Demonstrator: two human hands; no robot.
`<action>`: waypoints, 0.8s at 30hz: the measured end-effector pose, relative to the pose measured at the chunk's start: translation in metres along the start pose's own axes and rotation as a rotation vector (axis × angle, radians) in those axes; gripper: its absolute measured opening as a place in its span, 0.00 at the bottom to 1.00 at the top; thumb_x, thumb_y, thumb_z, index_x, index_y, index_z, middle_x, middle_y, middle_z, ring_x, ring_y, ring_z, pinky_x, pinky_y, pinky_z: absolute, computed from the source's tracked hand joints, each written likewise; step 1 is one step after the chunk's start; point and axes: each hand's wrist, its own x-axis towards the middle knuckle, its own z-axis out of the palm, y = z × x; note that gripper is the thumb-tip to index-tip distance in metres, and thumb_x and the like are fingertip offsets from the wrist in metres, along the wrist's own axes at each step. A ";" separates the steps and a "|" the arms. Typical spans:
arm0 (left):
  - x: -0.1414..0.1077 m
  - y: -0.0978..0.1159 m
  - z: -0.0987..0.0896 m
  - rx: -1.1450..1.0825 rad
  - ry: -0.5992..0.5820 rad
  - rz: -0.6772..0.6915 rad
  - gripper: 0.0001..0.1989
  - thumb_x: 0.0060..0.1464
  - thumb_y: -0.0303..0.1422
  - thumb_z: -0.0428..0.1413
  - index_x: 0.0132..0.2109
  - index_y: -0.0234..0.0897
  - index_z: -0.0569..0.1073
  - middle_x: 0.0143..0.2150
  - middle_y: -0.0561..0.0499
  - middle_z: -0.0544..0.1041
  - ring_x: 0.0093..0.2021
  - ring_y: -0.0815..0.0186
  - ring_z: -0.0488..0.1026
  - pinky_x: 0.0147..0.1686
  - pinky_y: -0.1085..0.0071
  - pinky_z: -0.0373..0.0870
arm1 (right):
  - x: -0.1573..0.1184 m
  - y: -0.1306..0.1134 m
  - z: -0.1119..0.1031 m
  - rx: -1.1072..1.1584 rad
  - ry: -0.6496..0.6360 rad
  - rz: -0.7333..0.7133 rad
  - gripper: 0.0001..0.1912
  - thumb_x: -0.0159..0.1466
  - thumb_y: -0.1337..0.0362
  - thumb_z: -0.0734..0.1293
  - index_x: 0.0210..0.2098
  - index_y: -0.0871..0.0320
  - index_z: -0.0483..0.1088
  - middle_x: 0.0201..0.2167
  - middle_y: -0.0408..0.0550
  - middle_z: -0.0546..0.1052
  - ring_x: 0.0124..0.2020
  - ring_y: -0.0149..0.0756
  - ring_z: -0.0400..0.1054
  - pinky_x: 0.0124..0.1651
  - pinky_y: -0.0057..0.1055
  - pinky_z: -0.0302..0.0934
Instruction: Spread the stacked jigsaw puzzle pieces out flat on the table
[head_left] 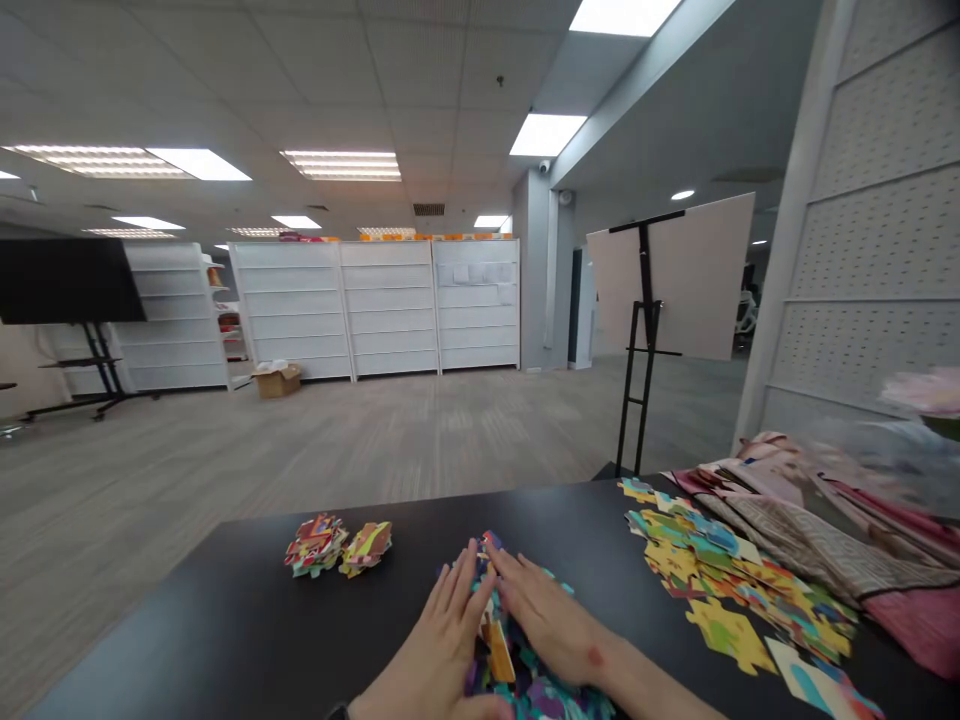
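A heap of teal, purple and orange jigsaw puzzle pieces [551, 695] lies at the near middle of the black table. My left hand [450, 630] rests over the left side of this heap, its fingers stretched forward. From the right, my right hand [544, 615] lies flat across the pieces, fingers also straight. The fingertips of both hands come close together at the heap's far end. Between the palms an orange piece [496, 650] shows. Much of the heap is hidden under the hands.
Two small piles of puzzle pieces, a red one [315, 546] and a yellow-brown one [366, 548], sit at the left on the black table [247, 620]. Many yellow and blue pieces [720, 565] spread on the right, beside a pink and beige cloth [832, 530]. An easel [641, 340] stands beyond.
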 end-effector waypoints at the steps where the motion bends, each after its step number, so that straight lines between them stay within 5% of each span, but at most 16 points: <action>1: 0.002 0.004 -0.010 -0.026 -0.019 -0.007 0.59 0.54 0.65 0.54 0.75 0.45 0.28 0.76 0.37 0.28 0.74 0.39 0.33 0.69 0.37 0.43 | -0.002 0.000 -0.002 0.026 -0.006 0.012 0.33 0.76 0.48 0.46 0.74 0.57 0.47 0.73 0.52 0.50 0.74 0.40 0.45 0.75 0.46 0.40; 6: -0.001 0.017 -0.043 -0.139 -0.089 -0.046 0.36 0.67 0.53 0.48 0.74 0.50 0.46 0.76 0.46 0.44 0.75 0.50 0.44 0.71 0.44 0.45 | -0.009 0.004 -0.007 -0.040 -0.061 0.015 0.32 0.72 0.50 0.59 0.69 0.60 0.59 0.71 0.55 0.57 0.73 0.47 0.48 0.74 0.49 0.44; 9: -0.005 0.022 -0.049 -0.189 -0.075 -0.094 0.29 0.67 0.43 0.53 0.71 0.50 0.58 0.75 0.48 0.53 0.73 0.53 0.51 0.71 0.48 0.49 | -0.012 0.001 -0.008 -0.061 -0.024 -0.029 0.29 0.72 0.53 0.59 0.67 0.62 0.63 0.69 0.58 0.61 0.71 0.49 0.53 0.73 0.50 0.48; 15: -0.008 0.025 -0.050 -0.284 0.114 -0.121 0.10 0.58 0.28 0.56 0.45 0.44 0.78 0.64 0.50 0.71 0.65 0.57 0.65 0.66 0.58 0.60 | -0.017 -0.018 -0.011 -0.114 0.010 -0.142 0.30 0.64 0.52 0.70 0.61 0.61 0.71 0.66 0.60 0.67 0.67 0.54 0.58 0.70 0.53 0.51; 19: -0.011 0.018 -0.053 -0.299 0.098 -0.096 0.27 0.48 0.23 0.55 0.56 0.45 0.73 0.67 0.50 0.68 0.67 0.56 0.63 0.69 0.54 0.56 | -0.019 -0.020 -0.012 -0.125 -0.036 -0.084 0.32 0.61 0.54 0.72 0.62 0.60 0.69 0.67 0.59 0.65 0.68 0.54 0.58 0.70 0.53 0.52; 21: -0.014 0.013 -0.057 -0.270 -0.010 -0.095 0.36 0.49 0.24 0.53 0.65 0.48 0.65 0.72 0.52 0.60 0.71 0.54 0.56 0.71 0.49 0.49 | -0.018 -0.013 -0.014 -0.123 -0.025 -0.088 0.28 0.63 0.59 0.69 0.62 0.56 0.70 0.67 0.55 0.65 0.68 0.51 0.58 0.70 0.51 0.52; 24: -0.018 0.008 -0.066 -0.253 -0.126 -0.105 0.35 0.57 0.30 0.54 0.70 0.50 0.59 0.74 0.51 0.56 0.73 0.52 0.53 0.71 0.46 0.47 | -0.017 0.002 -0.019 -0.180 0.029 -0.083 0.24 0.65 0.66 0.64 0.60 0.54 0.71 0.66 0.53 0.67 0.68 0.48 0.58 0.70 0.50 0.52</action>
